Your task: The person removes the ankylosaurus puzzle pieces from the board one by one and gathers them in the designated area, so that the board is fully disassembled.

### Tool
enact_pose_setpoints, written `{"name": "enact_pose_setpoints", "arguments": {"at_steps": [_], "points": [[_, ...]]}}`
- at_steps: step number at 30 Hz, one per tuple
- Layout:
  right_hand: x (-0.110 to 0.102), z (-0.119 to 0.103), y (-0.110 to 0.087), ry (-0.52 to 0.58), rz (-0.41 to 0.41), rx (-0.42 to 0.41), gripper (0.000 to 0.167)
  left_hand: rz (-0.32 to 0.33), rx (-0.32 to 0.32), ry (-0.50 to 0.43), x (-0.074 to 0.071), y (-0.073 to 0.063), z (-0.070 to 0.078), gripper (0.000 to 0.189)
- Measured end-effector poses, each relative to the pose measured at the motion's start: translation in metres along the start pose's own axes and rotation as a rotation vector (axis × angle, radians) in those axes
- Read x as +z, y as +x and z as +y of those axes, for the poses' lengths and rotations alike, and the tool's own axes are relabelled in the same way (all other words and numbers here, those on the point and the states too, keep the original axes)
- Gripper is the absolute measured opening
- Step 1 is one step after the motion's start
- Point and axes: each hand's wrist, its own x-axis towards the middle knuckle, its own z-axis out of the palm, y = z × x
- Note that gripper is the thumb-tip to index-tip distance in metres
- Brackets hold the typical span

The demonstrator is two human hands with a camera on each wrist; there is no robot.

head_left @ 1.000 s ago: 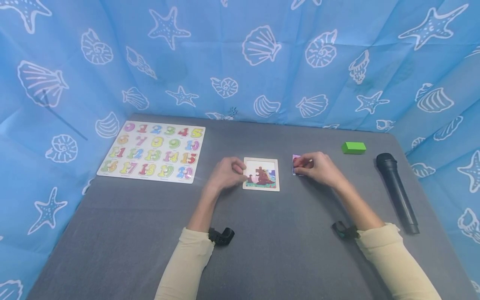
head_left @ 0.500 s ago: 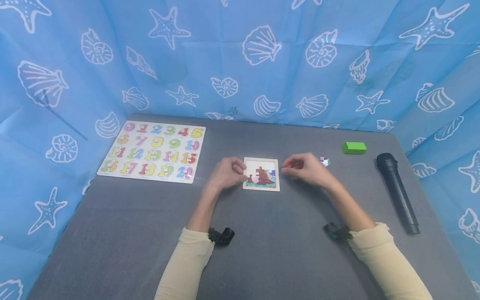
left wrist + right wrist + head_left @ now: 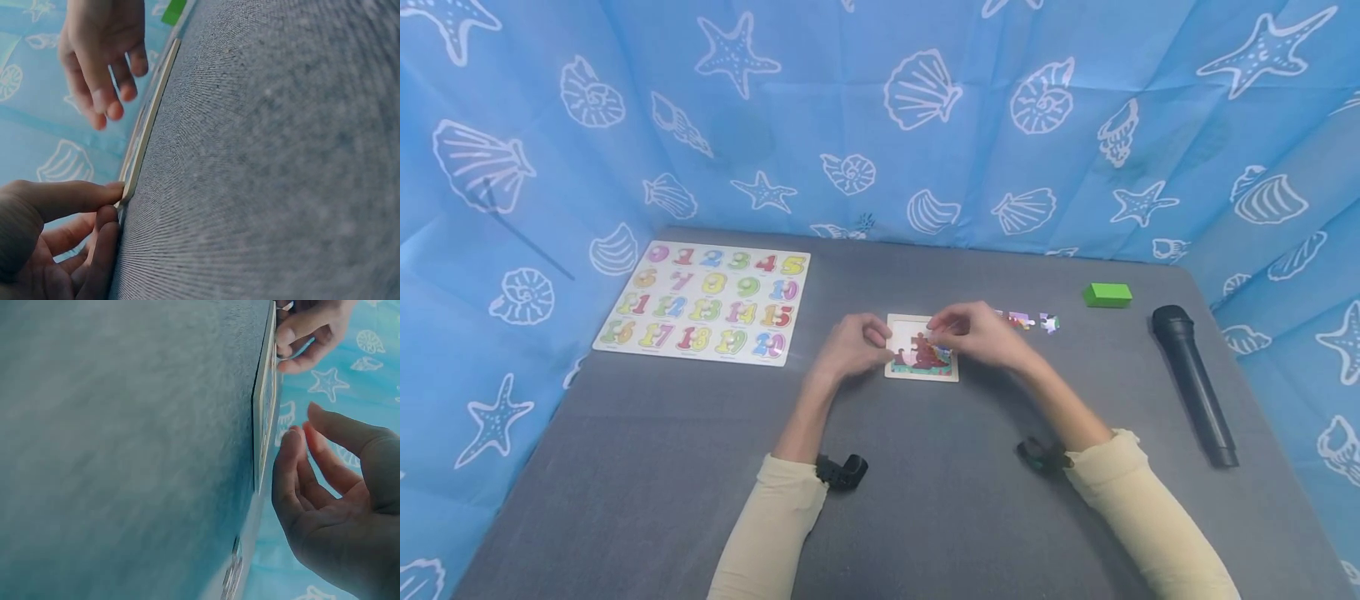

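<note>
A small square wooden jigsaw puzzle (image 3: 921,374), partly filled with a reddish-brown animal picture, lies at mid-table. My left hand (image 3: 852,348) pinches the puzzle's left edge. In the left wrist view, the thumb (image 3: 103,194) lies on a corner, with curled fingers beside the edge. Over the puzzle's upper right hovers my right hand (image 3: 981,335), hiding part of the picture. Its thumb and fingers are loosely bent and slightly apart in the right wrist view, and I see nothing between them. Loose jigsaw pieces (image 3: 1019,320) lie just right of this hand, partly covered by it.
A number puzzle board (image 3: 703,303) lies at the back left. Toward the right are a green block (image 3: 1107,295) and a black microphone (image 3: 1195,383). A blue shell-patterned curtain (image 3: 865,117) surrounds the grey table (image 3: 925,517).
My right hand has moved left from the loose pieces to above the puzzle, uncovering some pieces. My left hand has stayed at the puzzle's left edge.
</note>
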Motion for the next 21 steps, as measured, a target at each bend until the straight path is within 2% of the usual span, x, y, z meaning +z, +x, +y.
{"name": "enact_pose_setpoints", "arguments": {"at_steps": [4, 13, 21], "points": [[0.006, -0.005, 0.007, -0.033, -0.033, 0.017, 0.025, -0.002, 0.0, -0.001, 0.0, 0.001, 0.0, 0.028], [0.013, -0.014, 0.016, -0.189, -0.029, 0.066, 0.028, -0.008, -0.001, -0.004, -0.001, 0.0, -0.001, 0.028], [0.013, -0.016, 0.02, -0.215, -0.053, 0.106, 0.027, -0.009, -0.001, -0.012, -0.001, 0.001, 0.0, 0.028]]}}
